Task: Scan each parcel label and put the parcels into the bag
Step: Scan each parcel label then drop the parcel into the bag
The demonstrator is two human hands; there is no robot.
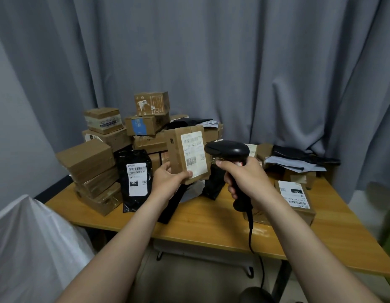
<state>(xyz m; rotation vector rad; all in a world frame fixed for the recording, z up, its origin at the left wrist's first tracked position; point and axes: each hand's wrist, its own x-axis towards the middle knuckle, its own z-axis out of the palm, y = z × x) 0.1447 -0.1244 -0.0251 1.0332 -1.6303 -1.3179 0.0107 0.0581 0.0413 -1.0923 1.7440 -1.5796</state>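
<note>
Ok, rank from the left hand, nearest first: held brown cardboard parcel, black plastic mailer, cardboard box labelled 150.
1. Held brown cardboard parcel, in the left hand.
2. Black plastic mailer, just left.
3. Cardboard box labelled 150, far right.

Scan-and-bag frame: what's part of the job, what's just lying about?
Job: box in left hand; scanner in right hand; white bag, lower left; parcels piled on table, waiting.
Idle: grey curtain; green thing at right edge.

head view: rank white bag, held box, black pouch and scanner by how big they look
1. white bag
2. held box and black pouch: these look alike, and the box is nearer the camera, so they are not ranked
3. scanner
</note>
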